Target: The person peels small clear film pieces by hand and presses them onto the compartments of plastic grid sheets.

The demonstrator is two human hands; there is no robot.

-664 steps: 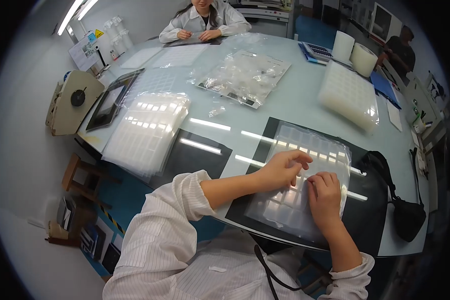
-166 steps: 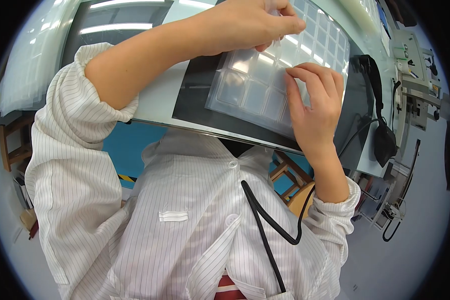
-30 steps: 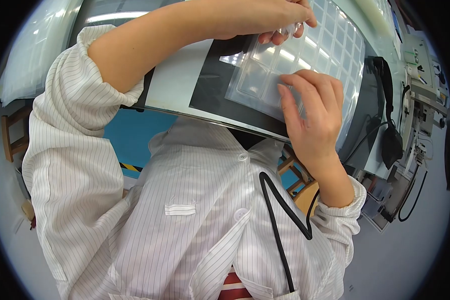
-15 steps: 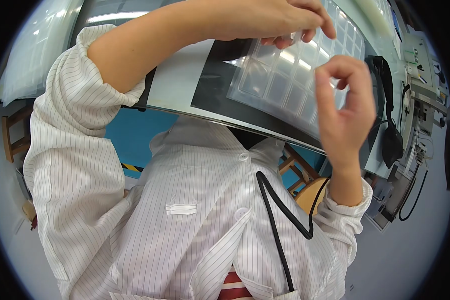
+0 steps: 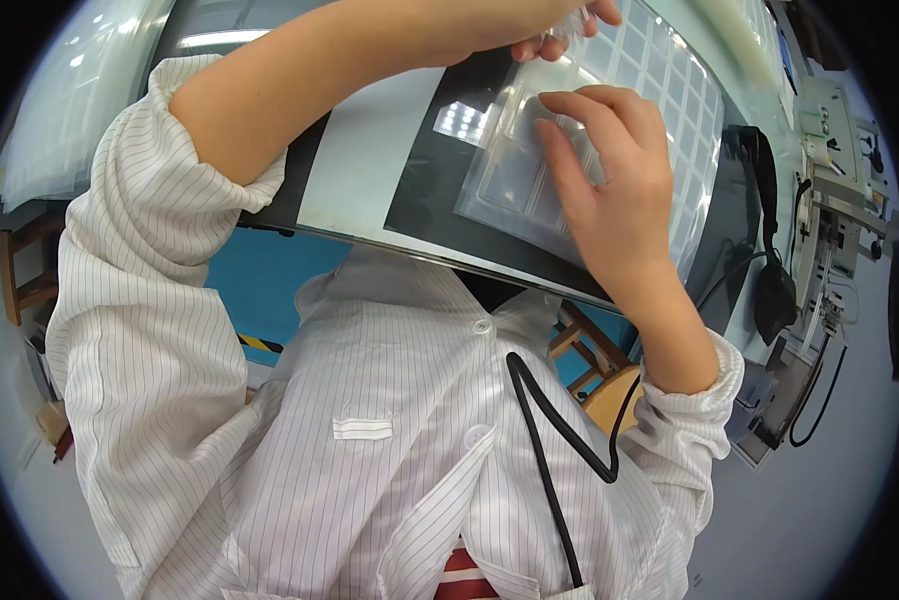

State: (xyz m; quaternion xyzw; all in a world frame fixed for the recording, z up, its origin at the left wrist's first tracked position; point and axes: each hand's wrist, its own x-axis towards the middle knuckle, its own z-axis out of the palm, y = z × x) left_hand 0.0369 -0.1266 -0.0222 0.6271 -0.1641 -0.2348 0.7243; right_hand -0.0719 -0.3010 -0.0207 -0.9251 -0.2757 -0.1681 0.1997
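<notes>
A clear plastic sheet with rows of square pockets [image 5: 515, 185] lies on a dark mat [image 5: 425, 190] at the table's front edge. My left hand [image 5: 515, 20], partly cut off by the top of the view, is curled around small clear plastic pieces [image 5: 568, 28] above the sheet's upper left part. My right hand [image 5: 620, 180] is over the middle of the sheet. Its thumb and index fingertips point left with a small gap between them, and nothing shows in that gap. Whether these fingertips touch the sheet is unclear.
A stack of clear pocket sheets [image 5: 85, 90] lies at the upper left, another stack [image 5: 740, 40] at the upper right. A black pouch with a strap [image 5: 775, 300] hangs at the table's right edge. A wooden stool [image 5: 615, 400] stands below the table.
My right hand has come back left over the sheet, after lifting off to the right half a second ago. The left hand has shifted slightly up and left, still around the clear pieces.
</notes>
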